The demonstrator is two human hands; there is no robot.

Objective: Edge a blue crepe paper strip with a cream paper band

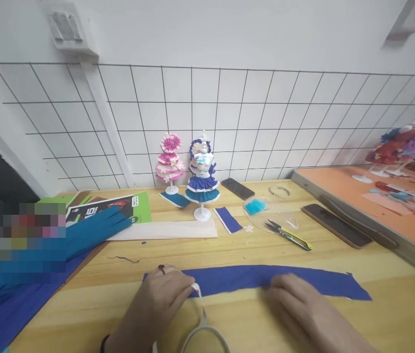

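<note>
Nearest us is a roll of tape (207, 327), then our left hand (167, 294), its fingers pinched together on the white tape end (197, 289) at the blue strip (237, 280), which lies flat on the tabletop (82, 314); our right hand (303, 304) blurs at its near edge, and we cannot tell whether those fingers grip. We seem to be taping the strip, so the next move likely calls for keeping everything straight. Farther off, the green-and-black booklet (142, 206) bears white characters that we cannot make out.
</note>
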